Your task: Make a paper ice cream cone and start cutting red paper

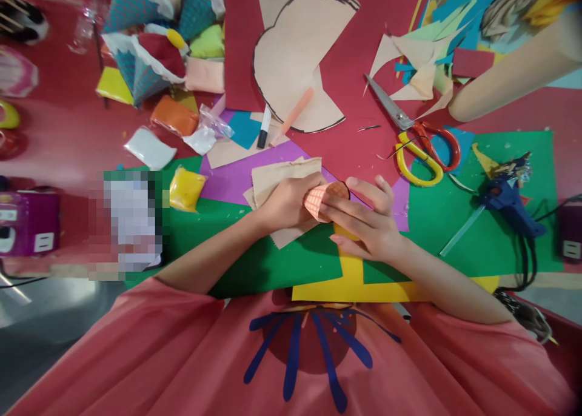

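Holding a gridded paper cone (316, 200) near brown paper pieces (268, 176), the left hand (291, 202) has a closed grip while the right hand (379, 229) touches the cone with fingers loosely spread; rolling looks done, but whether it is fastened cannot be told.

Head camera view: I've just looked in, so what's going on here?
A person is handling a small orange-checked cone. The left hand has its narrow end in a grip, while the right hand touches it near the wide, open end. The scissors and blue glue gun lie off to the right, held by neither hand.
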The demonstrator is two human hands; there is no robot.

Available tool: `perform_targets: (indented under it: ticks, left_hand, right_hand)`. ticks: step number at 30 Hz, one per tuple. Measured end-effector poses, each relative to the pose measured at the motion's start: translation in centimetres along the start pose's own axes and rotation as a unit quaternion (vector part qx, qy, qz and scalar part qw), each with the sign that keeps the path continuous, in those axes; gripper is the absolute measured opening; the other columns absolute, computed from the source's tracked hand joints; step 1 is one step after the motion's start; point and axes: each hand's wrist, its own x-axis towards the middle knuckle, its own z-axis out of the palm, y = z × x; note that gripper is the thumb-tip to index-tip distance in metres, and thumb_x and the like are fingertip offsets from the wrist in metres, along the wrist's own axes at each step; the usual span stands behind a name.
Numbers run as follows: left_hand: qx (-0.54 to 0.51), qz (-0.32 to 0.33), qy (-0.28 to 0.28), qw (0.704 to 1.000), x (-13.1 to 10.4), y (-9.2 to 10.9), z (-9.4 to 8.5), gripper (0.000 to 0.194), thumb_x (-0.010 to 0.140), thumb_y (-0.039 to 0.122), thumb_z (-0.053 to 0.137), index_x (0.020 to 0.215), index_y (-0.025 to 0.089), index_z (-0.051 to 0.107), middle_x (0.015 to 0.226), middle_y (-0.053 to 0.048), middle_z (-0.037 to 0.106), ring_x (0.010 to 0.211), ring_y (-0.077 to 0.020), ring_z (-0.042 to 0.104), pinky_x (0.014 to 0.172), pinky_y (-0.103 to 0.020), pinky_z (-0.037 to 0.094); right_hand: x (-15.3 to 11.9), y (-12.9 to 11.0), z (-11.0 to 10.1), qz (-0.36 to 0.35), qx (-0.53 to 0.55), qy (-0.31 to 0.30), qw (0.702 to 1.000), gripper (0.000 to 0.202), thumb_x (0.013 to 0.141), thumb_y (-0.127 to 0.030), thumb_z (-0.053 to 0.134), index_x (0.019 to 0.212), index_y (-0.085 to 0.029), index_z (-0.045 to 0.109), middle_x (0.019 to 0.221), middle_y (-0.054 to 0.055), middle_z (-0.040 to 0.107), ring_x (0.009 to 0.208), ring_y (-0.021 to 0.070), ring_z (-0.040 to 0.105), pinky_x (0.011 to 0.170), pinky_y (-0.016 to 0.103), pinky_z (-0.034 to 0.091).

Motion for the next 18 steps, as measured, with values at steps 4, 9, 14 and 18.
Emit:
perform_targets:
  ticks: [4, 9, 14, 18]
  left_hand:
    - [0.008, -0.009, -0.004, 1.0, 0.05, 0.06, -0.01, 0.027, 0.069, 0.04, 0.063, 0.08, 0.02, 0.049, 0.067, 0.002, 0.059, 0.056, -0.0108, 0.052, 0.051, -0.022, 0.038]
    - [0.048, -0.003, -0.007, 0.999, -0.07, 0.01, 0.16, 0.027, 0.072, 0.042, 0.06, 0.081, 0.02, 0.047, 0.063, 0.001, 0.057, 0.051, -0.0116, 0.049, 0.047, -0.023, 0.035]
    - [0.112, 0.031, -0.006, 0.993, -0.26, 0.12, 0.49, 0.019, 0.077, 0.037, 0.053, 0.083, 0.02, 0.048, 0.061, 0.001, 0.058, 0.049, -0.0126, 0.049, 0.046, -0.024, 0.03]
    - [0.094, 0.024, 0.0, 0.995, -0.3, 0.28, 0.54, 0.018, 0.077, 0.037, 0.053, 0.083, 0.02, 0.048, 0.062, 0.001, 0.06, 0.049, -0.0118, 0.05, 0.046, -0.023, 0.032]
  right_hand:
    - [-0.01, -0.02, 0.21, 0.017, 0.024, -0.022, 0.999, 0.036, 0.097, -0.042, 0.044, 0.128, -0.031, 0.059, 0.123, -0.006, 0.07, 0.13, 0.0226, 0.054, 0.126, 0.047, 0.017]
    - [0.31, -0.06, 0.43, 0.027, 0.073, -0.004, 0.997, 0.028, 0.094, -0.038, 0.053, 0.113, -0.022, 0.064, 0.114, 0.002, 0.074, 0.131, 0.0243, 0.053, 0.127, 0.044, 0.01]
    - [0.51, -0.34, 0.7, 0.038, 0.105, -0.038, 0.993, 0.028, 0.094, -0.042, 0.052, 0.09, -0.018, 0.063, 0.1, 0.007, 0.075, 0.129, 0.0301, 0.054, 0.123, 0.06, 0.016]
    - [0.64, -0.37, 0.69, 0.04, 0.127, -0.062, 0.989, 0.026, 0.094, -0.043, 0.052, 0.094, -0.02, 0.064, 0.098, 0.009, 0.075, 0.133, 0.0338, 0.05, 0.119, 0.068, 0.017]
